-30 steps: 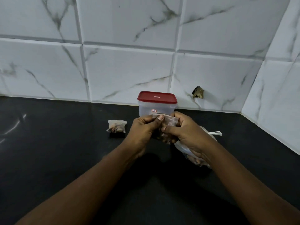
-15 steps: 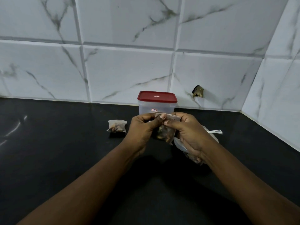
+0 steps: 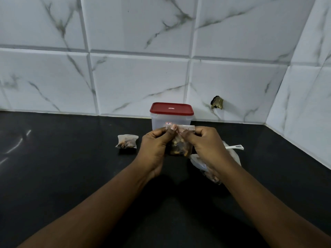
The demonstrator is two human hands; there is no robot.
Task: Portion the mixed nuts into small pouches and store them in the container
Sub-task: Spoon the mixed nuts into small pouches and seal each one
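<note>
A small clear pouch [image 3: 179,148] of mixed nuts is held up just above the black table [image 3: 71,176], between the two hands and in front of the container [image 3: 171,120]. Its upper edge is pinched from the left by the thumb and fingers of the left hand [image 3: 155,149] and from the right by the curled fingers of the right hand [image 3: 206,145]; the nuts are gathered in the lower part of the pouch. The clear container is placed at the far edge of the table against the marble-tiled wall [image 3: 136,77], with its red lid [image 3: 172,109] on. A second, filled pouch [image 3: 127,141] is seen lying on the table just left of the left hand, apart from it. A larger clear bag [image 3: 198,161] with nuts is partly hidden beneath the right wrist, and a white handle [image 3: 234,147] is seen projecting to the right beside it. A dark hole [image 3: 217,102] is visible in the wall to the right of the container.
</note>
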